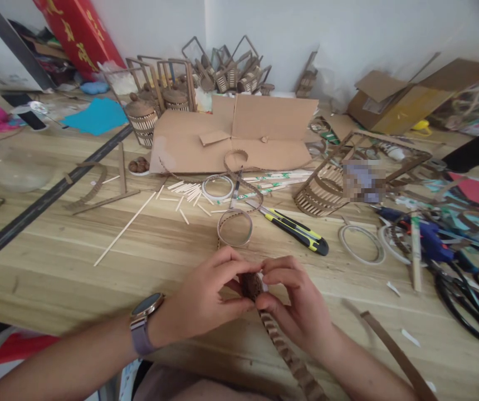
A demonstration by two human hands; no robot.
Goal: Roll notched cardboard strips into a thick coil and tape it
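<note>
Two bare hands meet in front of the body, fingers pinched inward.
The left forearm (pixel 72 356) reaches in from the lower left corner on a long slant, and its wrist (pixel 159 328) runs almost straight into the left hand (pixel 200 298), whose back faces up; the index finger (pixel 229 268) arches over the top and the thumb (pixel 239 305) presses from below in a closed grip. The right forearm (pixel 360 362) slants in from the lower right, shorter in view, and the right hand (pixel 296 303) curls its fingers (pixel 281 266) above its bent thumb (pixel 270 305), gripping too, its fingertips close to the left ones.
</note>
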